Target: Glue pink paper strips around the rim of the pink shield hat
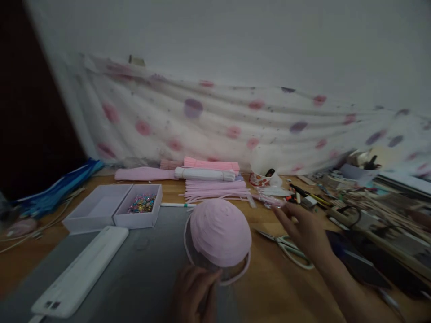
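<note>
Pinching the rim of the pink dome [218,231] on the counter [269,287], left hand [195,287] holds it lightly. Right hand [303,229], grip released w/ fingers spread, hovers over scissors [286,246]; it could snag the blades or tip the dome.

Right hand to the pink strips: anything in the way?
Nothing visible. The right hand is open, fingertips close to the near end of the pink strips. The scissors lie just beneath the hand, off that line. The pink dome, gripped at its rim by the left hand, sits to the left.
</note>
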The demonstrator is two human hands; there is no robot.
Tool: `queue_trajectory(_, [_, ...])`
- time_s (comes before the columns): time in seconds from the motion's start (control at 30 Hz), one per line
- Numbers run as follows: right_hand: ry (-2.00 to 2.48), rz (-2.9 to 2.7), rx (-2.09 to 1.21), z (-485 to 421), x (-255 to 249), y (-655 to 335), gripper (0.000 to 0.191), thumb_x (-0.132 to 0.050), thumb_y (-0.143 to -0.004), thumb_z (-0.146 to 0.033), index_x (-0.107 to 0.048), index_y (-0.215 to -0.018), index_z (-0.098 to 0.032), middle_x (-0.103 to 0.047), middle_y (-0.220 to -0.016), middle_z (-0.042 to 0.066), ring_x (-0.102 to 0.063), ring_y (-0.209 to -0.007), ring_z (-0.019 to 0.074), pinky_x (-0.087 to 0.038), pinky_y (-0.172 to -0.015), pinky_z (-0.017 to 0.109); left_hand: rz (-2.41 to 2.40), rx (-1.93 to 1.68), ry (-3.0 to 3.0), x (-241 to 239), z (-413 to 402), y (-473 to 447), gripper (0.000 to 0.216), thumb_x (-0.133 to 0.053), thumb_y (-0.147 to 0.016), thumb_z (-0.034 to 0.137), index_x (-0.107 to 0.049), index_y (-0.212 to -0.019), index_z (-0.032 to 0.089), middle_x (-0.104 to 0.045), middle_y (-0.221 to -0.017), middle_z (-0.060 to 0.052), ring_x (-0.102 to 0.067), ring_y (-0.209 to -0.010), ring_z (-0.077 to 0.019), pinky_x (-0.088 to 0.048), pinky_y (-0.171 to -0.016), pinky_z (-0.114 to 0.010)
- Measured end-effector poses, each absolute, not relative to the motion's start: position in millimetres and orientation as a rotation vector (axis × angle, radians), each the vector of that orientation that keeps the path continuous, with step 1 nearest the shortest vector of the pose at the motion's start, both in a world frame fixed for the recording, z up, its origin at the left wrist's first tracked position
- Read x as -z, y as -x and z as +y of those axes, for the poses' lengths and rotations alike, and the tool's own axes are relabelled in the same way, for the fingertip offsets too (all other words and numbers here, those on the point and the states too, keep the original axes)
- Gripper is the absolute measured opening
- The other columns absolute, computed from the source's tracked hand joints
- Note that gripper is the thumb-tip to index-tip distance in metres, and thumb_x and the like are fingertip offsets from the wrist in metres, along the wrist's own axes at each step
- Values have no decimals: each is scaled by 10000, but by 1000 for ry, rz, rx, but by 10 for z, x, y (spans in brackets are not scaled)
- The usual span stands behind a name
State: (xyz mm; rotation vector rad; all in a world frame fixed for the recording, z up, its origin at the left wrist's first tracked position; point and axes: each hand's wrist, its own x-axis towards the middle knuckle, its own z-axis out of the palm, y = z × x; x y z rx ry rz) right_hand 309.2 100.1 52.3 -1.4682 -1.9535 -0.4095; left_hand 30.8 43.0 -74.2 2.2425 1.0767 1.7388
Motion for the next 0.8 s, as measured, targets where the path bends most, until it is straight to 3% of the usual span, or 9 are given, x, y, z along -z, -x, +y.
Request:
queue_trajectory(0.07, [1435, -2097, 326, 1340, -630, -2946, 213, -492, -957, -282, -664, -1023, -175, -752, -891, 88, -704, -789, 202, -527, -679, 295, 1075, -1675, -2367, 801, 474, -296, 137, -588, -884, 131, -672, -923, 233, -675, -732, 0, -632, -702, -158, -482, -679, -272])
queue_trajectory(0.13, [1406, -2278, 219, 1713, -661, -2749, 302, -484, -953, -172, -614, -1223, -202, -740, -1071, 89, -695, -951, 192, -536, -826, 322, 1054, -1605, -2470, 844, 489, -302, 109, -580, -893, 168, -633, -816, 224, -656, -700, 3, -622, -660, -156, -467, -639, -276])
queue_trajectory(0.23, [1382, -2589, 39, 2233, -585, -2441, 202, -556, -965, -229, -655, -1136, -192, -705, -1104, 72, -668, -994, 193, -539, -888, 377, 1085, -1467, -2559, 882, 437, -336, 238, -545, -930, 275, -587, -704, 214, -630, -654, -4, -613, -603, -146, -434, -565, -266])
queue_trajectory(0.3, [1386, -2763, -74, 2497, -491, -2292, 291, -600, -955, -345, -616, -1192, -177, -643, -1197, 83, -651, -998, 205, -557, -859, 419, 1208, -1383, -2553, 870, 361, -357, 359, -513, -952, 308, -539, -608, 208, -583, -581, 0, -583, -544, -131, -389, -515, -260])
queue_trajectory(0.43, [1381, -2958, -207, 2759, -312, -2190, 334, -608, -949, -351, -594, -1233, -177, -619, -1238, 89, -641, -1027, 221, -558, -858, 429, 1295, -1236, -2525, 746, 227, -368, 473, -472, -971, 269, -468, -504, 197, -501, -484, 15, -517, -460, -101, -323, -488, -270])
queue_trajectory(0.63, [1327, -2914, -161, 2801, -234, -2222, 325, -599, -954, -349, -594, -1236, -186, -610, -1258, 96, -634, -1045, 220, -551, -878, 433, 1353, -1152, -2428, 575, 223, -393, 406, -498, -934, 201, -507, -529, 191, -547, -533, 11, -543, -477, -102, -320, -485, -259])
queue_trajectory(0.8, [1299, -2565, -47, 2753, -566, -2323, 319, -609, -948, -361, -604, -1203, -170, -635, -1196, 81, -649, -994, 210, -560, -844, 423, 1368, -1222, -2224, 567, 232, -400, 233, -580, -902, 206, -624, -673, 200, -652, -673, 5, -648, -625, -143, -456, -582, -244])
